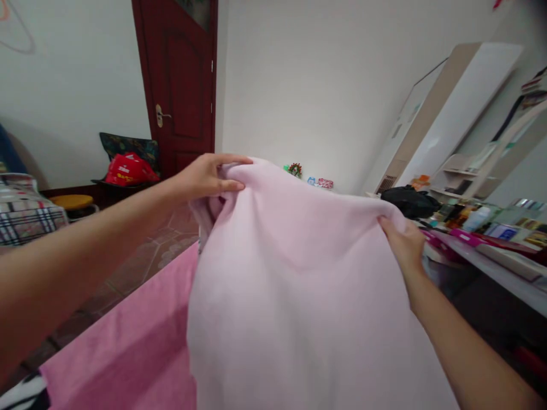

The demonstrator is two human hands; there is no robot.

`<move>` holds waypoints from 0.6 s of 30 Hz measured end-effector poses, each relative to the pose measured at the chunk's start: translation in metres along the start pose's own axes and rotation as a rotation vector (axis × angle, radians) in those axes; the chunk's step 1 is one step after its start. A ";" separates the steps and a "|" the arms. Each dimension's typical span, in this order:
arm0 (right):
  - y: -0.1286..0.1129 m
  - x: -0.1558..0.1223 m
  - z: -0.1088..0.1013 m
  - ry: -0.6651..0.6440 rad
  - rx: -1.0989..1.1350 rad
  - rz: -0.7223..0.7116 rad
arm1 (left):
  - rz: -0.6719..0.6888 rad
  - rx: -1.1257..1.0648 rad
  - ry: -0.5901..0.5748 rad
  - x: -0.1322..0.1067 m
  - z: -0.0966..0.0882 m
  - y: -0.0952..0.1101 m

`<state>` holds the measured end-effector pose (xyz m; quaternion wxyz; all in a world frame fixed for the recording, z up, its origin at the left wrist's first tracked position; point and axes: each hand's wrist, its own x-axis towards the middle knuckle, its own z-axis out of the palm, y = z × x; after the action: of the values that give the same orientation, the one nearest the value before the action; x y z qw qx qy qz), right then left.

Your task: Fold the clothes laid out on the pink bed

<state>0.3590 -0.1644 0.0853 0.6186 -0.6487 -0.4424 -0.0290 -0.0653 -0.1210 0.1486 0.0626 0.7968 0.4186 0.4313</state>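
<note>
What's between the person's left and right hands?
Pale pink cloth spans the gap, gripped by the left hand and the right hand, in the head view.

A dark red door (pixel 183 85) is being framed by pale walls (pixel 307 85).
Near its foot, a red bag (pixel 130 169) is being borne by a dark patterned chair (pixel 132 143); a yellow-topped stool (pixel 72 201) is being seen beside a plaid bag (pixel 29 208). To the right, a tall white-and-beige unit (pixel 455 108) is being shown, with a black bag (pixel 408 201) being seen near a white bottle (pixel 476 217) and crowded small goods (pixel 506 232).
</note>
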 end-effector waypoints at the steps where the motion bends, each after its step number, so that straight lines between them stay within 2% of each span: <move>1: 0.008 0.006 0.010 0.004 -0.089 -0.014 | -0.024 0.050 0.019 0.007 0.010 -0.011; 2: 0.018 0.009 0.017 -0.017 -0.169 -0.026 | -0.056 0.091 0.048 0.007 0.023 -0.022; 4: 0.041 -0.002 0.024 -0.103 -0.292 -0.088 | -0.086 0.129 0.022 -0.012 0.053 -0.043; 5: 0.051 -0.015 0.021 -0.176 -0.315 -0.143 | -0.077 0.130 -0.028 -0.030 0.068 -0.052; 7: 0.067 -0.055 0.007 -0.402 -0.282 -0.269 | -0.049 0.125 -0.138 -0.076 0.095 -0.065; 9: 0.073 -0.102 -0.017 -0.600 -0.228 -0.331 | 0.015 0.120 -0.321 -0.123 0.110 -0.071; 11: 0.069 -0.144 -0.045 -0.768 -0.256 -0.358 | 0.049 0.119 -0.432 -0.163 0.110 -0.069; 13: 0.064 -0.170 -0.070 -0.889 -0.323 -0.376 | 0.064 0.121 -0.482 -0.190 0.101 -0.066; 14: 0.065 -0.177 -0.081 -0.910 -0.359 -0.376 | 0.060 0.122 -0.484 -0.199 0.094 -0.065; 16: 0.074 -0.181 -0.096 -0.870 -0.414 -0.344 | -0.005 0.104 -0.448 -0.207 0.084 -0.069; 18: 0.093 -0.181 -0.104 -0.802 -0.441 -0.249 | -0.180 0.023 -0.383 -0.209 0.079 -0.078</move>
<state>0.3590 -0.3329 -0.0683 0.2385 -0.6665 -0.7041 0.0565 -0.1126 -0.2010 -0.0696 0.1705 0.8241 0.4735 0.2598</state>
